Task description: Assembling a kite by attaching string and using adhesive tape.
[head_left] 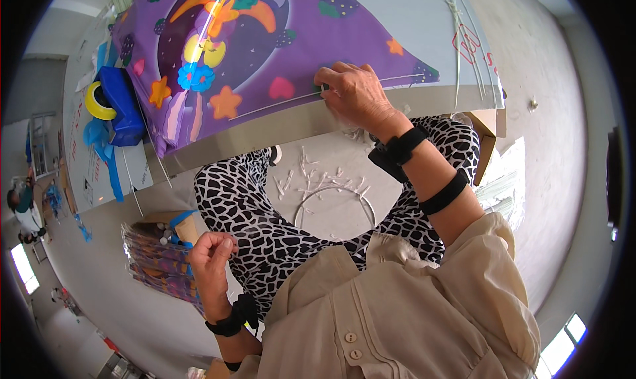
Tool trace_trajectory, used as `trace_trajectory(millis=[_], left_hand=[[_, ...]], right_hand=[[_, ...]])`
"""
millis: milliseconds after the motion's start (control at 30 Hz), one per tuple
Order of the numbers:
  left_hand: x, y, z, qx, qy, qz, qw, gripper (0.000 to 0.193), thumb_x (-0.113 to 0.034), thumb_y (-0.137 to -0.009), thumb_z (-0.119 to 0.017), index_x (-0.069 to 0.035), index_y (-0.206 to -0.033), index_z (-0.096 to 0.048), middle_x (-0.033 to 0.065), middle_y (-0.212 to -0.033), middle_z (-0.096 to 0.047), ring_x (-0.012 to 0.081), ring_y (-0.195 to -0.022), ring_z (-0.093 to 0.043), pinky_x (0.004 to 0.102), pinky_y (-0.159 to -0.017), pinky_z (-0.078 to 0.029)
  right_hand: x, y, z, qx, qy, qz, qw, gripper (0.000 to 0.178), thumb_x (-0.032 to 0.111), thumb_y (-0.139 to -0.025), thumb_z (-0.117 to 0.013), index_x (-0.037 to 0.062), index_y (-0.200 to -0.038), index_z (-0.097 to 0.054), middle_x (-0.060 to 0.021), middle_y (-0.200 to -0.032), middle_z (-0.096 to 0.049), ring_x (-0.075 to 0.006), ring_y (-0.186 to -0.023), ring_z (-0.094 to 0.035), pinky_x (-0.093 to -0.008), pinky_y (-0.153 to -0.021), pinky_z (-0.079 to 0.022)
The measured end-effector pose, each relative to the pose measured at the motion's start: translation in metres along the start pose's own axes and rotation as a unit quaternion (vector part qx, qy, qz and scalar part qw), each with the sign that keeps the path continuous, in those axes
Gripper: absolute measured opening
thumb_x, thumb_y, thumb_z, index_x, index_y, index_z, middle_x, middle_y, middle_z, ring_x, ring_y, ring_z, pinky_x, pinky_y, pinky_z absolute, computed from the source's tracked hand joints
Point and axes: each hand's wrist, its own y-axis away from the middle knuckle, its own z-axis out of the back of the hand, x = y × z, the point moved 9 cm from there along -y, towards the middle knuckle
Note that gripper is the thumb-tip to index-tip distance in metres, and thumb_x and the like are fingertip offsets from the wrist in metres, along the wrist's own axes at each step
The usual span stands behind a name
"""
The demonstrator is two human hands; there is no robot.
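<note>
A purple kite sail [265, 54] printed with stars, hearts and a cartoon figure lies flat on the grey table [278, 131]. My right hand [354, 94] presses on its near edge, fingers pinched on a thin white rod [278, 102] that runs along that edge. My left hand [211, 253] hangs low beside my patterned knee, fingers curled with nothing visibly in them, just over a box of folded purple kites [156, 266].
A yellow tape roll [97, 102] and a blue dispenser [122, 104] sit at the table's left. White rods [457, 35] lie on the table's right. Offcuts and a curved white rod [331, 193] litter the floor. A cardboard box [487, 137] stands right. A person stands far left.
</note>
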Motion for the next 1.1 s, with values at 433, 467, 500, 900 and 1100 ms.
trace_trajectory(millis=[433,467,500,900,1100], left_hand=[[0.0046,-0.0014,0.0008,-0.004,0.018,0.009,1.000,0.015,-0.011,-0.087,-0.061,0.000,-0.078,-0.057,0.0044,-0.074,-0.062,0.0078,-0.066,-0.054,0.0205,-0.063,-0.042],[0.0050,-0.0015,0.0012,-0.005,0.020,0.011,1.000,0.015,-0.011,-0.087,-0.061,0.000,-0.078,-0.057,0.0042,-0.073,-0.062,0.0077,-0.066,-0.054,0.0204,-0.063,-0.042],[0.0056,-0.0017,0.0012,-0.006,0.022,0.012,1.000,0.015,-0.011,-0.087,-0.061,0.000,-0.078,-0.057,0.0040,-0.073,-0.062,0.0076,-0.065,-0.054,0.0203,-0.062,-0.042],[0.0068,-0.0045,0.0000,-0.007,0.013,0.015,1.000,0.013,-0.010,-0.086,-0.061,0.001,-0.078,-0.058,0.0034,-0.072,-0.061,0.0080,-0.064,-0.054,0.0206,-0.062,-0.042],[0.0055,-0.0040,0.0011,-0.017,0.006,0.022,1.000,0.012,-0.009,-0.085,-0.061,0.001,-0.078,-0.058,0.0036,-0.073,-0.061,0.0082,-0.065,-0.054,0.0207,-0.062,-0.042]], right_hand=[[-0.0028,-0.0013,-0.0015,-0.006,-0.007,0.000,1.000,0.015,0.010,-0.078,-0.057,0.0121,-0.092,-0.060,-0.0058,-0.082,-0.060,-0.0271,-0.078,-0.060,-0.0391,-0.074,-0.043],[-0.0025,-0.0014,-0.0015,-0.010,-0.007,0.005,1.000,0.015,0.010,-0.078,-0.057,0.0120,-0.092,-0.060,-0.0057,-0.083,-0.060,-0.0271,-0.078,-0.060,-0.0390,-0.073,-0.044],[-0.0026,-0.0011,-0.0013,-0.010,-0.006,0.005,1.000,0.015,0.010,-0.078,-0.057,0.0120,-0.092,-0.060,-0.0057,-0.083,-0.060,-0.0271,-0.078,-0.060,-0.0390,-0.073,-0.044],[-0.0069,0.0002,-0.0008,-0.008,-0.010,-0.014,1.000,0.015,0.010,-0.077,-0.059,0.0125,-0.092,-0.061,-0.0060,-0.086,-0.059,-0.0268,-0.080,-0.059,-0.0382,-0.077,-0.042],[-0.0043,-0.0001,0.0009,-0.030,-0.013,-0.002,0.999,0.019,0.007,-0.078,-0.054,0.0134,-0.092,-0.063,-0.0052,-0.084,-0.060,-0.0250,-0.080,-0.061,-0.0384,-0.073,-0.041]])
